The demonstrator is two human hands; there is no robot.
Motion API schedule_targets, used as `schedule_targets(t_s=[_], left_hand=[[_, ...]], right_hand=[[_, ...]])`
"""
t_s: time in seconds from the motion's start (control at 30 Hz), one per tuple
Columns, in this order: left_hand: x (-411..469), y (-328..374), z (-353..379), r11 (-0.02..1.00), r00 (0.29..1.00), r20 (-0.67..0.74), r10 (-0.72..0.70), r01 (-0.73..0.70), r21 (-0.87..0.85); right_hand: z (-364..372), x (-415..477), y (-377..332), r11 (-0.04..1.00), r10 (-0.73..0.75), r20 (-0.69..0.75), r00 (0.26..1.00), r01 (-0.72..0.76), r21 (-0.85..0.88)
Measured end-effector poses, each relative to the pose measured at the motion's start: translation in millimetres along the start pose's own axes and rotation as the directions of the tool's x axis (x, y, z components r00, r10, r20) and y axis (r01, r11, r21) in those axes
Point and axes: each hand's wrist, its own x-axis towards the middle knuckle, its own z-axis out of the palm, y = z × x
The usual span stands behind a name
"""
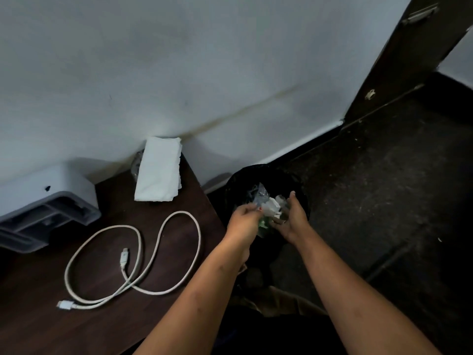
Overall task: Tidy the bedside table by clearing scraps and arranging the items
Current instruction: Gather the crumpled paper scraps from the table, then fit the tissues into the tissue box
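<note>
Both hands are over a black bin [240, 179] that stands on the floor right of the dark wooden bedside table [102, 316]. My left hand [244, 217] and my right hand [294, 220] hold a bunch of crumpled scraps [268, 204] between them: white paper, clear plastic and a green bit. On the table lie a looped white cable [143, 254] and a folded white tissue stack [158, 170] by the wall.
A white and grey box-shaped device [48, 201] sits at the table's left back against the pale wall. Dark speckled floor [384, 188] spreads to the right, with a dark door [399, 60] at the far right.
</note>
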Motion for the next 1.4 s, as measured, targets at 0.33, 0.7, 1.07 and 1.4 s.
schedule_targets(t_s=[0.33,0.7,1.07,1.4], left_hand=[[-45.8,12.5,-23.6,0.986,0.993,-0.091,0.079,-0.091,-0.138],[-144.8,5.7,-144.3,0.892,0.916,-0.391,0.090,-0.248,-0.377],[-234.2,-40.8,-222.1,0.842,0.854,-0.519,0.038,-0.307,-0.444],[-297.8,-60.2,-281.8,0.871,0.807,-0.584,0.084,-0.344,-0.351]], right_hand=[[34.7,-70.5,-15.1,0.984,-0.046,0.104,0.993,0.027,0.174],[125.5,-208.1,32.2,0.982,-0.083,0.469,0.879,0.151,-0.110],[153.4,-292.2,110.3,0.887,0.094,0.608,0.788,0.211,-0.410],[176.6,-336.8,150.1,0.753,0.104,0.638,0.763,0.359,-0.551]])
